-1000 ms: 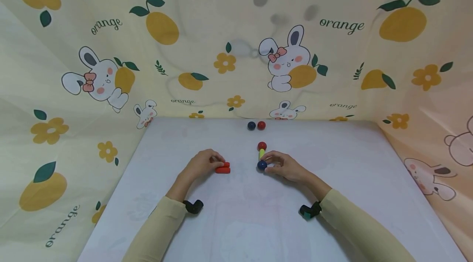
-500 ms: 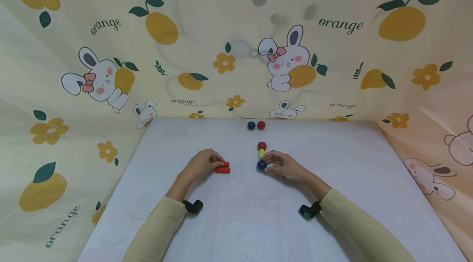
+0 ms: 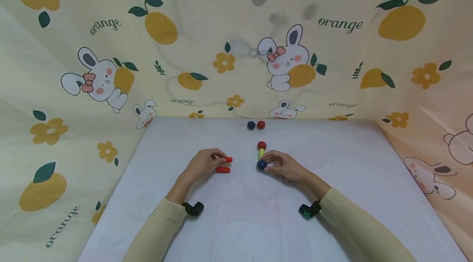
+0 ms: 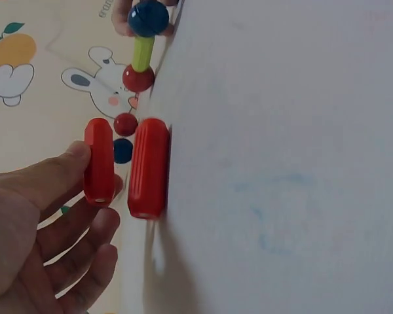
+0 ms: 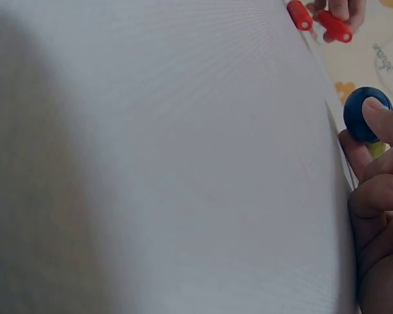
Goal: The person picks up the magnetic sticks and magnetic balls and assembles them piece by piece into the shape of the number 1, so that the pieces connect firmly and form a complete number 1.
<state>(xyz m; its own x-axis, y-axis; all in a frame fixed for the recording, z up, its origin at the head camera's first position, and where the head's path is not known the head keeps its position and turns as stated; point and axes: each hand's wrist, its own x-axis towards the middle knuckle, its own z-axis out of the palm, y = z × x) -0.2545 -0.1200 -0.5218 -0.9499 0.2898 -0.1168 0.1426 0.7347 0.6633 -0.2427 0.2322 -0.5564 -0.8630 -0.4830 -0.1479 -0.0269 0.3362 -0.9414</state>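
Observation:
My left hand (image 3: 205,163) pinches a short red ridged stick (image 4: 99,161) between thumb and fingers, holding it off the table. A second red stick (image 3: 223,170) lies on the table just nearer to me than the held one. With thumb and fingertips, my right hand (image 3: 286,166) grips a dark blue ball (image 3: 262,165). That ball forms one end of a joined piece: a yellow-green stick (image 3: 261,153) runs away from it to a red ball (image 3: 261,145) at the far end. In the right wrist view the stick is mostly hidden behind the fingers.
Near the back edge of the white table (image 3: 236,221) a loose dark blue ball (image 3: 251,125) and a loose red ball (image 3: 261,125) sit side by side. A curtain (image 3: 236,28) printed with rabbits and oranges rises behind the table and along both sides.
My left hand has lifted one red stick and shifted it slightly away and to the right of the other, which stays put. My right hand and the joined piece have not moved.

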